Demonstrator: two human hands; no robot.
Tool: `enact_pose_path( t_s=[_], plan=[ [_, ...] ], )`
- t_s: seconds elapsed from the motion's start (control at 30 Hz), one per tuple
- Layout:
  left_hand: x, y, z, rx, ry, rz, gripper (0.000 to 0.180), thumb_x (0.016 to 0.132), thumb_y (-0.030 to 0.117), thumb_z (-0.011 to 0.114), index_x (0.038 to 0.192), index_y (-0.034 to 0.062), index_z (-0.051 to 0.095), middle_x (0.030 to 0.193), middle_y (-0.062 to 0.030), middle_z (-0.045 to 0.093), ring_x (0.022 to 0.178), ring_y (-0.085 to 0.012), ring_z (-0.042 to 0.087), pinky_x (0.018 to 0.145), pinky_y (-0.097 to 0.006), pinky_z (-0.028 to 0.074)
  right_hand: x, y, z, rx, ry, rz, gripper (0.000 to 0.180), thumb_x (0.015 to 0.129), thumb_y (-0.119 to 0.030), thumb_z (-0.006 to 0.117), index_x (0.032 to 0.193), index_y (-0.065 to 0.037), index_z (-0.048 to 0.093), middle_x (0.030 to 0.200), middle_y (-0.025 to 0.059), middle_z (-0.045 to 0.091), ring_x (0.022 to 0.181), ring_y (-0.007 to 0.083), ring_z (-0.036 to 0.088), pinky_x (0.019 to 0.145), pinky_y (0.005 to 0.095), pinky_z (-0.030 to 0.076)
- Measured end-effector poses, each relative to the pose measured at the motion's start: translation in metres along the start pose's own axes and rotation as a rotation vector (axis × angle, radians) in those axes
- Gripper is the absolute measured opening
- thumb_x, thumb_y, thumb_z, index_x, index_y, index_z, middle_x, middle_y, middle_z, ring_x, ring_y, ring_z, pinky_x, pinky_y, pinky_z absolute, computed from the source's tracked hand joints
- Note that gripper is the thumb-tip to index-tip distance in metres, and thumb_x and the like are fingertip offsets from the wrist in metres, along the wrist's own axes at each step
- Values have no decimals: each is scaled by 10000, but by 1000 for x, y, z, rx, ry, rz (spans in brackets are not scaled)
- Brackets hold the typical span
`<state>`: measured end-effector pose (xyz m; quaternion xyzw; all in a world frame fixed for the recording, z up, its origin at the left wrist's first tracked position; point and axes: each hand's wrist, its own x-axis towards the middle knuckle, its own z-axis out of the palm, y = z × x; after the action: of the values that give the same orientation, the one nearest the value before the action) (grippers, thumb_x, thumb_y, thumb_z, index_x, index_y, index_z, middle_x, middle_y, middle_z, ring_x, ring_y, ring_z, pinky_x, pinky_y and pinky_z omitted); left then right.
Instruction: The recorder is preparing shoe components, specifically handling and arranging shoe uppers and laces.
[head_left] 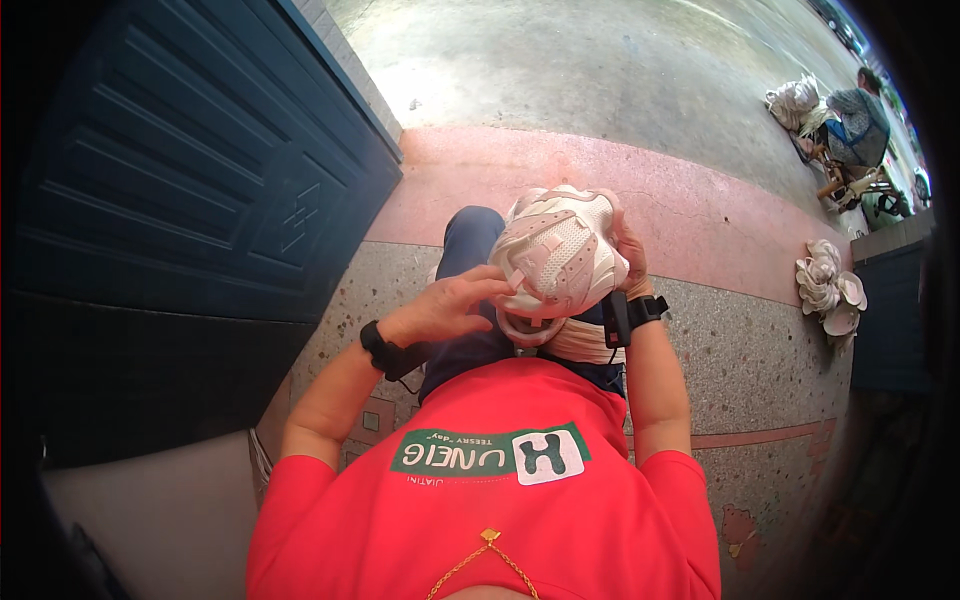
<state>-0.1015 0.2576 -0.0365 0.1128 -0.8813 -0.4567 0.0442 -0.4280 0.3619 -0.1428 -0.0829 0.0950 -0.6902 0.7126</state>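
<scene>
Above my lap is a bundle of white and pale pink shoe uppers, with mesh panels and small punched holes. My right hand grips the bundle along its right side, the fingers partly hidden behind it. At the lower left of the bundle, my left hand has its thumb and fingers apart, with the fingertips at the edge of the material. A pinkish rounded opening shows just under the bundle. Beside it, a cream ridged stack lies against my dark trousers.
A dark blue panelled door stands close on my left. To the right, a pile of pale uppers lies on the speckled floor. Farther off, a seated person is beside a white bundle. A pink strip crosses the floor ahead.
</scene>
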Motion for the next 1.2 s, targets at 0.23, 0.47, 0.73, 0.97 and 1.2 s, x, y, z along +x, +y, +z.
enact_pose_path(
  t_s=[0.23,0.47,0.73,0.97,1.2],
  plan=[
    [11,18,18,439,134,101,244,878,81,714,1119,86,674,1041,-107,672,881,-341,692,743,-408,566,-7,13,8,65,36,99,570,1082,-463,456,1459,-36,482,1424,167,591,1266,291,607,1105,455,476],
    [-20,32,20,137,218,-82,208,926,52,680,1133,36,684,988,-135,655,894,-315,700,770,-366,547,-88,64,-1,-318,649,118,418,1077,-432,488,1135,-32,596,1120,157,673,1051,293,659,981,425,536],
    [-7,47,31,197,186,-32,221,915,78,700,1134,53,691,980,-137,655,885,-323,681,753,-384,543,-92,126,10,43,911,386,758,1052,-538,452,1432,115,395,1467,279,424,1349,357,457,1162,470,385],
    [7,24,49,233,215,-71,228,903,181,721,1111,127,647,996,-135,627,855,-372,664,708,-455,542,-65,115,26,-93,800,222,409,1075,-422,429,1246,-86,590,1198,84,648,1108,213,609,954,422,492],
    [43,-3,53,326,351,-56,268,909,188,742,1148,81,690,1005,-145,641,886,-332,674,768,-408,541,-49,84,2,-393,777,289,249,1055,-301,528,1179,-115,638,1131,52,690,1022,193,649,884,418,536]
  ],
)
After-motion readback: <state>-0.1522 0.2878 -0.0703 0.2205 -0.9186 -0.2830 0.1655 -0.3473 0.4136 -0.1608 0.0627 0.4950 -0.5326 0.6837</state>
